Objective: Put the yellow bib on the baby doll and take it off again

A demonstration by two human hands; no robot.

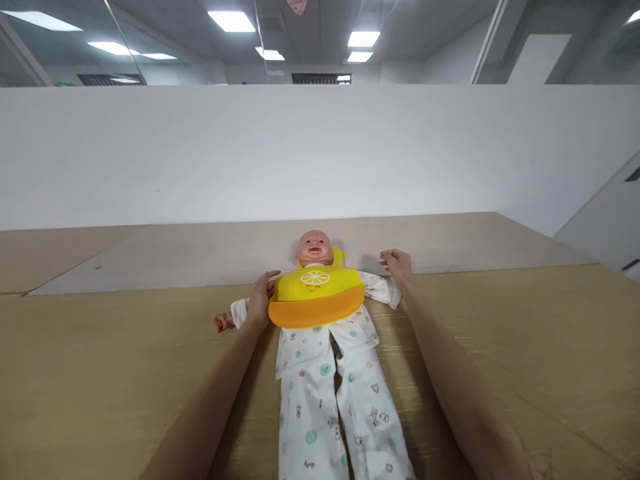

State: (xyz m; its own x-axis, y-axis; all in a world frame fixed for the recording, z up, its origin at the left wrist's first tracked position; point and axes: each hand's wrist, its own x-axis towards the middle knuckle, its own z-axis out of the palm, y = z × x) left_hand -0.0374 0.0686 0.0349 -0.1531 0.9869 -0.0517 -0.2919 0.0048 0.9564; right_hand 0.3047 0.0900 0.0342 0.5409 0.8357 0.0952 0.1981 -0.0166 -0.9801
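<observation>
A baby doll (315, 248) lies on its back, its head toward the wall. It wears white printed clothes (313, 400) with long sleeves and trousers. Over its chest is a yellow bib (295, 283) with a lemon-slice face and an orange catch pocket (317, 310). My left hand (260, 297) is at the bib's left edge, over the doll's sleeve, with fingers and thumb closed on that edge. Off to the bib's right, my right hand (397, 265) hovers above the other sleeve (380, 288), fingers loosely bent and slightly apart, with nothing visible in them.
The doll rests on a brown, board-like surface (500, 347) with a paler strip (225, 250) along the back. Behind it rises a low white wall (310, 153), topped by glass panels. A white panel (605, 207) stands at the far right.
</observation>
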